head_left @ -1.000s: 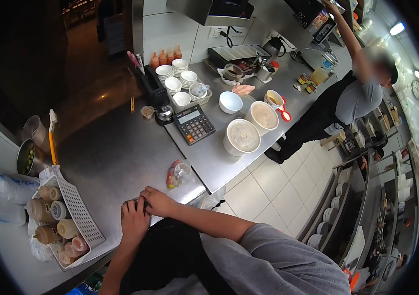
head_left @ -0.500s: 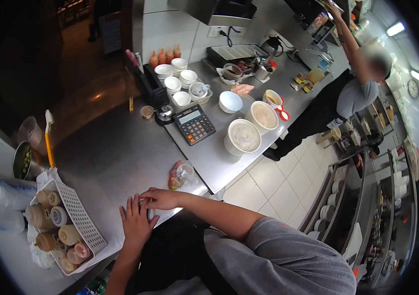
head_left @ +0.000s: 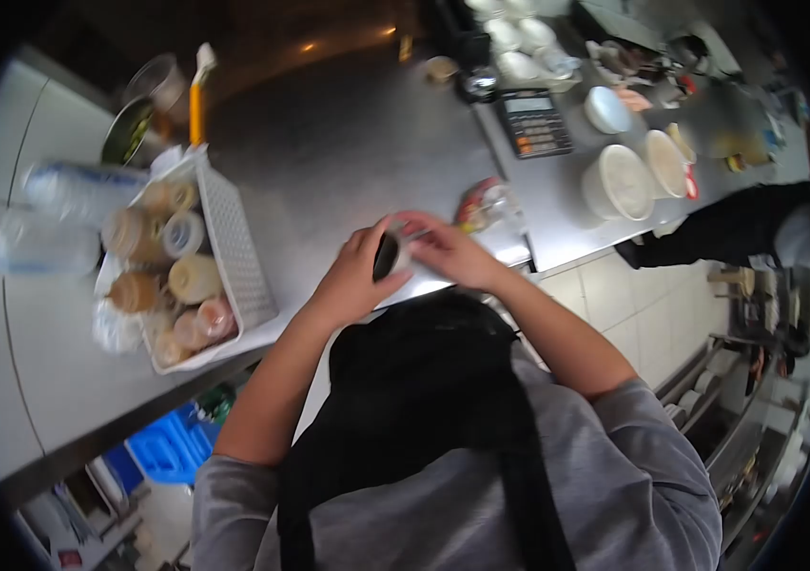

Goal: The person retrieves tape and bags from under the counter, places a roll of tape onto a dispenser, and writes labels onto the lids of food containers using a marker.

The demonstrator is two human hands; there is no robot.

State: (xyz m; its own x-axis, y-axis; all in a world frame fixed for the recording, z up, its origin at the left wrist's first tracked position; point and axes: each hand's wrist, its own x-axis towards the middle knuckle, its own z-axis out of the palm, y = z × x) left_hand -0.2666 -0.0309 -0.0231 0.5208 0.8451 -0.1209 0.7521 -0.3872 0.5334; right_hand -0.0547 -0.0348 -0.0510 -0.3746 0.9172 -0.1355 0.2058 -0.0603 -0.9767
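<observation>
Small object, dark toward the left palm, pale on the opposite side; blurred, partly covered. Held in the left hand, beside the right hand, near the tabletop edge.

White basket of squeeze bottles

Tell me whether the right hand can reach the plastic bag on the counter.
Probably yes: the plastic bag lies on the counter near the right hand, with nothing visible between them. Blur hides whether that hand grips the dark object in the left hand.
</observation>
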